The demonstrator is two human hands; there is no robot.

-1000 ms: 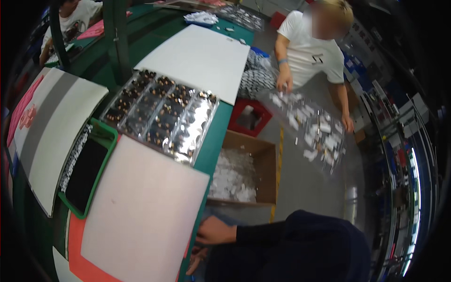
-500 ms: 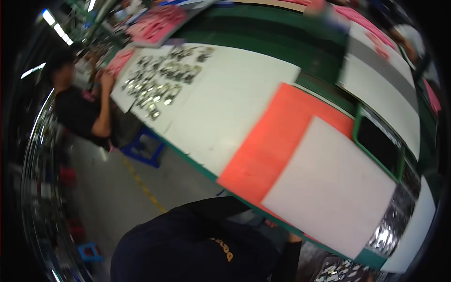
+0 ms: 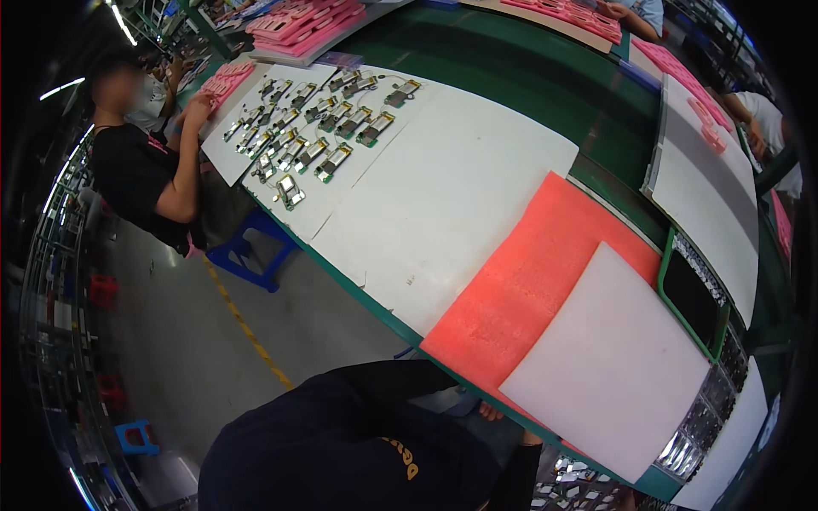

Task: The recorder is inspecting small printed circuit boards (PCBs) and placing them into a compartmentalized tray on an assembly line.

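Below the table's near edge, a few fingers of what looks like my left hand [image 3: 490, 411] show beside my jeans; the rest of it is hidden. My right hand [image 3: 532, 438] shows only near the wrist at the end of a dark sleeve, its fingers out of sight under the table edge. Nearest to both hands lies a white foam sheet [image 3: 609, 362] on top of a coral foam sheet [image 3: 511, 281]. Farther left on the white tabletop [image 3: 452, 179] sit several small circuit boards with silvery battery cells [image 3: 332, 162], in loose rows.
A green-framed black panel [image 3: 692, 294] and clear compartments of small parts [image 3: 682, 451] line the right side. Beyond runs a green conveyor belt [image 3: 511, 72]. Pink trays [image 3: 302, 25] are stacked at the far left. A co-worker [image 3: 141, 170] sits left, near a blue stool [image 3: 256, 247].
My view has shifted and sharpened, so the table and sheets sit slightly lower and to the right. Both hands stay at the table edge.
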